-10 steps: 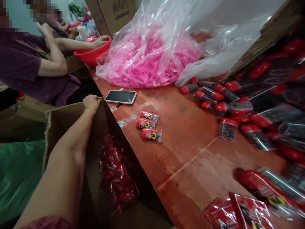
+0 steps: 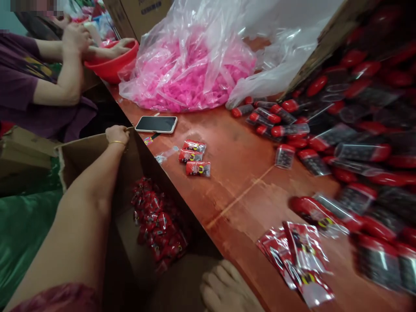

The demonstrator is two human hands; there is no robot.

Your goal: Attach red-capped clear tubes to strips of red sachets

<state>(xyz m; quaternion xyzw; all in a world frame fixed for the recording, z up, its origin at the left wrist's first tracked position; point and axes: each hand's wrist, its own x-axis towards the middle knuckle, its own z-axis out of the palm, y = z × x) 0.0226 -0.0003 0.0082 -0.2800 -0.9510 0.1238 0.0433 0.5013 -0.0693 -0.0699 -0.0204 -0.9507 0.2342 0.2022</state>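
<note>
Item 1: cardboard box (image 2: 89, 151), open-topped, beside the near edge of the red-brown table (image 2: 240, 182). Walls look stiff, top edge rough; prob. light for its bulk, load loose at bottom. Best hold: the rim, both sides, fingers over, since a lone corner may flex.

Item 2: your L hand (image 2: 117, 134), fist closed on box rim at far corner, w/ bracelet at wrist.

Item 3: your R hand (image 2: 225, 286), low in view, fingers bent, by table edge & near side of box; whether it grips anything, can't tell.

Item 4: red packets (image 2: 159, 223), heap inside box. Glossy film, so prob. slick, soft-skinned, light each; take by the body, not crimped ends.

Item 5: small packets (image 2: 198, 169), qty 3, on table, approx. in a row, near phone (image 2: 156, 125).

Item 6: flat pouches (image 2: 307, 249), red, overlapping, on table to right of your R hand; prob. thin & slippery, pinch by edge.

Item 7: red-capped clear containers (image 2: 292, 130), big pile, far right; prob. rigid, apt to roll.
</note>
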